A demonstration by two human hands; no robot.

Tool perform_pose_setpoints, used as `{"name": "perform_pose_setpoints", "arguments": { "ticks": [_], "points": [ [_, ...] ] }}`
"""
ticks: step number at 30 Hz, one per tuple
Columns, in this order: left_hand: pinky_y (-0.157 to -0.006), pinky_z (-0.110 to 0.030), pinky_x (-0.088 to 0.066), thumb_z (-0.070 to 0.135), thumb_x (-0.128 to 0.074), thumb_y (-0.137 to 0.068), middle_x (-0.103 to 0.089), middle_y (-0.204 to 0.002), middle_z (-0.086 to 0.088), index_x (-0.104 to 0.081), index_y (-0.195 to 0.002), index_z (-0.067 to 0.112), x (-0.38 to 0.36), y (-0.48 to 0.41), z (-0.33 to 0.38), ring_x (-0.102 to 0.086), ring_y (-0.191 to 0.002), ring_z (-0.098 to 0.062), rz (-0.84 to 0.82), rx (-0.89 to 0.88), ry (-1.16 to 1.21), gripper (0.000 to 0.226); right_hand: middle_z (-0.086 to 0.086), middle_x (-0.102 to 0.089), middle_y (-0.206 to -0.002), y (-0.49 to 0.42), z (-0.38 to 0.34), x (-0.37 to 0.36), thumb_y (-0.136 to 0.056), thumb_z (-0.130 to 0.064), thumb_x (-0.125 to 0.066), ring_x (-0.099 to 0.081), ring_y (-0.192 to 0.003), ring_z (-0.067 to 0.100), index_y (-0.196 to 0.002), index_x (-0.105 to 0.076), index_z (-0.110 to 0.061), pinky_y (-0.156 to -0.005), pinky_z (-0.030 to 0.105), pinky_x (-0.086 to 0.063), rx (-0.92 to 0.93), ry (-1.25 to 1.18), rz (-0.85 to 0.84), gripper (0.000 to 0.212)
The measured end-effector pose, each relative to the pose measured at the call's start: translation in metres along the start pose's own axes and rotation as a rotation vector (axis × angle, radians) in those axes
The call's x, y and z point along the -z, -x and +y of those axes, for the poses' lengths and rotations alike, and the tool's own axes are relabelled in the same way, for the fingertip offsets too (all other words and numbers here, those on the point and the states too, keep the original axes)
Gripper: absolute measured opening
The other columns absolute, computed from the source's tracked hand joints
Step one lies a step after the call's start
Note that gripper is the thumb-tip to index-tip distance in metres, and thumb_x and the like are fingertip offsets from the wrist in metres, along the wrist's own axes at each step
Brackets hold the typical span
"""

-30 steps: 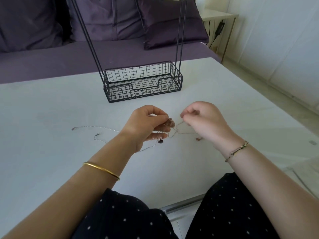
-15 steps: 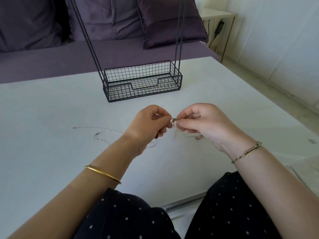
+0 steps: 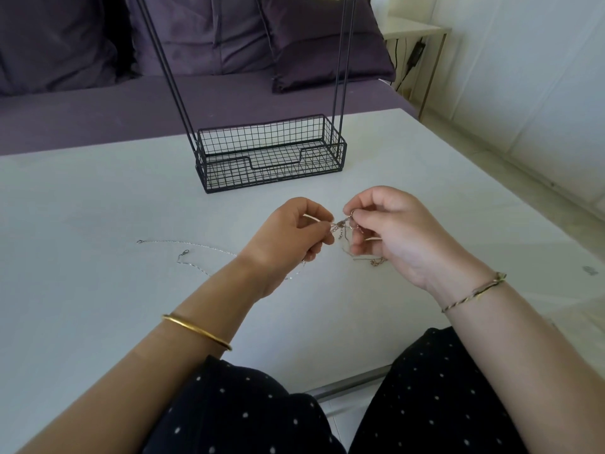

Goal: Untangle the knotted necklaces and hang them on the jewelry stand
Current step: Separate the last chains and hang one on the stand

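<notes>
On my far left the white surface [image 3: 82, 208] carries the loose end of a silver chain [image 3: 183, 246]. One clasp lies out to the left, a second sits just nearer me, and both strands run right until the left forearm hides them. That forearm wears a plain gold bangle [image 3: 196, 330], with dark dotted fabric [image 3: 235, 414] below it at the near edge.

Further back, about mid-frame, stands the black wire jewelry stand [image 3: 271, 158]. Its basket base rests on the surface and its thin uprights climb out of the top of my view. It is well apart from the hands.

The left hand [image 3: 288, 237] is raised just above the surface, its fingers [image 3: 314, 226] curled and pinching one side of the necklace knot [image 3: 340, 224]. A short bit of silver chain shows below its palm. The knot hangs between the two hands, a small tangle of fine links. I cannot tell how many chains are in it.

The right hand [image 3: 393, 234] pinches the other side of the knot with thumb and forefinger, its other fingers [image 3: 363, 245] curled beneath. A gold-toned strand [image 3: 373, 262] trails from the tangle to the surface just under this hand. The right wrist wears a thin twisted bracelet [image 3: 474, 291].

Far right, behind the purple sofa [image 3: 229, 93], is a small pale side table [image 3: 415, 29].
</notes>
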State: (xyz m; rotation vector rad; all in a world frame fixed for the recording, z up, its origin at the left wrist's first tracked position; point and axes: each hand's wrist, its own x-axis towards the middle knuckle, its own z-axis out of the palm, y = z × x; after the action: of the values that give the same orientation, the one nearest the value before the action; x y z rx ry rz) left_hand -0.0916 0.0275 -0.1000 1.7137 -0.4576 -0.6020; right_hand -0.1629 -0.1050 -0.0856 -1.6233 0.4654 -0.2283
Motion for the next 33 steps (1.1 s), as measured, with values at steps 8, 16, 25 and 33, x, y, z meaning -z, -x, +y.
{"name": "perform_pose_setpoints", "arguments": {
  "ticks": [8, 16, 25, 33],
  "points": [
    [-0.057, -0.018, -0.040, 0.008, -0.067, -0.087, -0.057, -0.071, 0.006, -0.066, -0.084, 0.017, 0.0006, -0.0001, 0.0002, -0.042, -0.053, -0.006, -0.005, -0.004, 0.005, 0.009, 0.004, -0.054, -0.064, 0.0013, -0.0006, 0.0033, -0.093, 0.007, -0.045, -0.050, -0.045, 0.013, -0.082, -0.063, -0.009, -0.046, 0.027, -0.048, 0.055, 0.053, 0.004, 0.026],
    [-0.054, -0.023, -0.041, 0.005, -0.060, -0.088, -0.066, -0.082, -0.007, -0.059, -0.073, 0.013, 0.0019, -0.0001, 0.0038, -0.053, -0.063, -0.010, 0.019, 0.056, 0.151, 0.017, 0.001, -0.068, -0.080, 0.0016, 0.0013, 0.0050, -0.091, 0.001, -0.054, -0.068, -0.073, 0.009, -0.088, -0.064, -0.018, -0.081, 0.033, -0.055, 0.182, 0.214, 0.005, 0.022],
    [-0.057, -0.024, -0.043, 0.004, -0.052, -0.093, -0.063, -0.065, -0.001, -0.052, -0.077, 0.008, -0.0008, 0.0011, 0.0075, -0.050, -0.058, -0.013, -0.008, 0.055, 0.263, 0.016, -0.001, -0.064, -0.078, 0.0003, 0.0001, 0.0017, -0.091, 0.000, -0.055, -0.067, -0.076, 0.014, -0.082, -0.063, -0.019, -0.085, 0.041, -0.056, 0.263, 0.190, 0.033, 0.023],
    [-0.059, -0.020, -0.041, 0.000, -0.057, -0.091, -0.065, -0.067, 0.001, -0.065, -0.084, 0.011, 0.0002, 0.0023, 0.0079, -0.053, -0.059, -0.007, -0.023, -0.003, 0.175, 0.015, 0.001, -0.056, -0.083, 0.0020, -0.0008, 0.0011, -0.094, 0.000, -0.047, -0.063, -0.059, 0.007, -0.083, -0.060, -0.019, -0.083, 0.048, -0.056, 0.255, 0.193, 0.036, 0.026]
  ]
}}
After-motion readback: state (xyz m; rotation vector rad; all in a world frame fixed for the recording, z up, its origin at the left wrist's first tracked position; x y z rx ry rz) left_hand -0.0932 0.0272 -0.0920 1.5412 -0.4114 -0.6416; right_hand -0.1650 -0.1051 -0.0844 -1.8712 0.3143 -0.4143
